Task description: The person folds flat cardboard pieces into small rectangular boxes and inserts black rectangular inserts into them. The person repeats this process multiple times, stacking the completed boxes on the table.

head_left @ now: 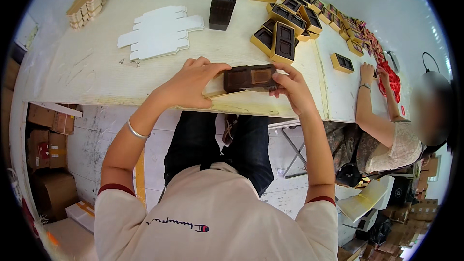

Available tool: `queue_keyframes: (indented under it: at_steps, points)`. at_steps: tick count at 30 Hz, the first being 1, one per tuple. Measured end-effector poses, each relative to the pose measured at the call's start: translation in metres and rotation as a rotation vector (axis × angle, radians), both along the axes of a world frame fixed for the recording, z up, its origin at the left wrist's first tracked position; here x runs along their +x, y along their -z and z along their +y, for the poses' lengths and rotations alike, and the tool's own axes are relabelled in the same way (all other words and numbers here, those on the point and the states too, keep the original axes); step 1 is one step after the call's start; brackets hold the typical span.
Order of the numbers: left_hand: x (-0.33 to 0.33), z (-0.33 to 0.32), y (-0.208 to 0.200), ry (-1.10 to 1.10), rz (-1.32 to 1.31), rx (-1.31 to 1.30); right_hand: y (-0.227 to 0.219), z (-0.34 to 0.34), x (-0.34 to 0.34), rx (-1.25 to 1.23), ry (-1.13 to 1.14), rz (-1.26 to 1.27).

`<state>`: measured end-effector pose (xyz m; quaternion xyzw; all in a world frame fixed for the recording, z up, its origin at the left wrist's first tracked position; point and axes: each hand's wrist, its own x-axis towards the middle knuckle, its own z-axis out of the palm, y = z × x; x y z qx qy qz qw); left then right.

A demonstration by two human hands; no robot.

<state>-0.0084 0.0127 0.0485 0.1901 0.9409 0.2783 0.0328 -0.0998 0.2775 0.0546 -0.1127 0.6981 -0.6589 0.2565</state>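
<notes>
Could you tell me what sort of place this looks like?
Probably a small packing workshop. Both hands, left hand and right hand, hold a dark tray insert at a long worktable, with flat box blanks and many finished boxes.

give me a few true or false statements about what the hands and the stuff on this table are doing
1. Both hands hold the dark brown tray at the table's near edge. True: left hand on its left end, right hand on its right.
2. The white flat box blanks lie right of the tray. False: they lie to the left, further back.
3. A stack of dark trays stands beyond the blanks. True.
4. The left wrist is bare. False: it wears a silver bangle.
5. Nobody else is at the table. False: another person's hand rests on it at the right.
</notes>
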Motion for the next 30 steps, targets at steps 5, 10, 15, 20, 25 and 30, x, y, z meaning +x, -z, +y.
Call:
queue_keyframes:
  at_steps: [5,10,15,20,25,30]
  points:
    - [-0.020,-0.002,0.022,0.092,0.017,0.173,0.018,-0.020,0.003,0.103,-0.222,0.035]
    - [-0.018,-0.004,0.024,0.087,0.316,-0.169,0.031,-0.027,0.023,0.081,-0.144,0.614]
    - [-0.014,0.000,0.025,0.067,0.184,-0.032,0.024,-0.024,0.023,0.239,-0.405,1.143]
    - [-0.020,-0.003,0.026,0.098,0.193,0.017,0.012,-0.041,0.008,0.293,-0.623,1.162]
    - [-0.031,-0.010,0.027,0.135,0.128,0.085,-0.005,-0.037,-0.011,0.406,-0.744,1.061]
    - [-0.037,-0.014,0.024,0.187,0.104,0.103,0.003,-0.046,-0.018,0.354,-0.801,1.440]
